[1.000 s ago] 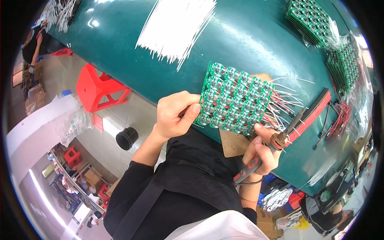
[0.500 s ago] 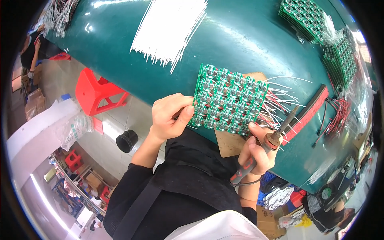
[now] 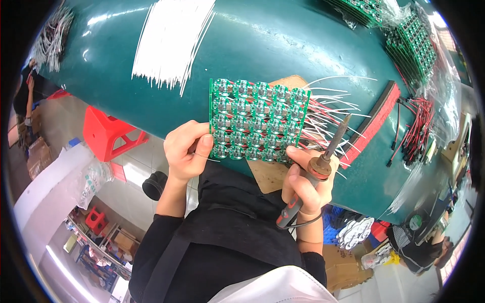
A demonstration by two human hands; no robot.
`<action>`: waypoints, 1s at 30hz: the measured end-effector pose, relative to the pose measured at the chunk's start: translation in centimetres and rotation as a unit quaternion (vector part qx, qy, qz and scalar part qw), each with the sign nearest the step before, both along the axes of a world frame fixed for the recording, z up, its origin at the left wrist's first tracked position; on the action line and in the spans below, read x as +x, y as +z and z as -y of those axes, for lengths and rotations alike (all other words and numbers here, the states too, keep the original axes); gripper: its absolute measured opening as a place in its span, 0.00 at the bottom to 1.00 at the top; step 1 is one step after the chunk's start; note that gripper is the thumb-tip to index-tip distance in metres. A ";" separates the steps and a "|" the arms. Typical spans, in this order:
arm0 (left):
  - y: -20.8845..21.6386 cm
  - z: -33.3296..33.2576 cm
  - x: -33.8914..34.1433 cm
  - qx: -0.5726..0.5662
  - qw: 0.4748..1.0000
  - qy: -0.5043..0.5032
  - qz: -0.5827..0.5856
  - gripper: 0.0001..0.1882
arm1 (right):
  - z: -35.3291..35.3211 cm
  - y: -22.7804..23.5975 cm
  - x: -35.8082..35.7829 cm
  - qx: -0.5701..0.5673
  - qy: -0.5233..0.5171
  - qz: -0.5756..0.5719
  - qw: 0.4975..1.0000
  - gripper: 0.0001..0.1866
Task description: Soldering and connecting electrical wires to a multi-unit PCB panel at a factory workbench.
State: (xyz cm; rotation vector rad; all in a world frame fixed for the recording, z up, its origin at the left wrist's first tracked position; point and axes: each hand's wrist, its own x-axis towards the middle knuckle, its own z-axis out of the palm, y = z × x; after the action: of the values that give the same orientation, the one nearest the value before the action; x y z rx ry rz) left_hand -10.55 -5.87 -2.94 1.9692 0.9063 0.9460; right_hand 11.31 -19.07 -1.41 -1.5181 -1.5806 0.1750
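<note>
A green circuit board panel (image 3: 260, 122), with rows of small round units, is held up over the table's near edge. My left hand (image 3: 186, 150) pinches its left edge between thumb and bent fingers. At the lower right corner, the thumb of my right hand (image 3: 309, 188) presses on the panel. That same hand grips a soldering iron (image 3: 319, 166), its dark tip pointing up and away to the right, apart from the panel's face. Red and white wires (image 3: 331, 108) stick out past the panel's right side. A brown board (image 3: 267, 177) lies partly hidden beneath.
White wires (image 3: 174, 43) lie spread on the green table (image 3: 262, 50). To the right are a red strip (image 3: 371, 123), red and black wires (image 3: 415, 123) and stacked circuit panels (image 3: 411, 48) with clear plastic. A red stool (image 3: 108, 134) stands left; another person (image 3: 419, 247) is at lower right.
The whole view has shifted, so table things and hands appear farther left. The panel now faces me a little more squarely. Both hands keep their grips.
</note>
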 end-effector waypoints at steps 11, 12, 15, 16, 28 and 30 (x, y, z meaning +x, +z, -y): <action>0.4 -0.2 0.3 0.009 1.000 -0.005 -0.006 0.05 | -0.5 0.0 0.1 0.004 0.005 0.047 0.999 0.12; 0.4 -0.2 0.2 0.011 1.000 -0.002 -0.004 0.04 | -0.6 0.1 0.0 0.005 0.005 0.047 0.999 0.12; 0.5 -0.2 0.1 0.006 1.000 -0.001 -0.010 0.05 | -0.6 0.5 0.1 -0.021 0.007 0.044 0.999 0.12; 0.4 -0.2 0.1 0.007 1.000 0.000 -0.010 0.05 | -0.6 0.4 0.1 -0.028 0.004 0.046 0.999 0.12; 0.6 -0.2 0.2 0.002 1.000 -0.013 -0.011 0.05 | -1.3 1.1 -0.6 -0.033 -0.028 0.022 0.999 0.14; 0.7 -0.2 0.4 0.011 1.000 -0.009 -0.011 0.05 | -1.3 1.2 -0.5 -0.029 -0.025 0.014 0.999 0.14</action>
State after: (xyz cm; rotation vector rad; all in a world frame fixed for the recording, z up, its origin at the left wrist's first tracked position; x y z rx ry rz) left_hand -10.19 -5.62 -2.26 2.0065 0.8915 0.9292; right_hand 10.83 -17.72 -0.24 -1.6093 -1.5704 0.1739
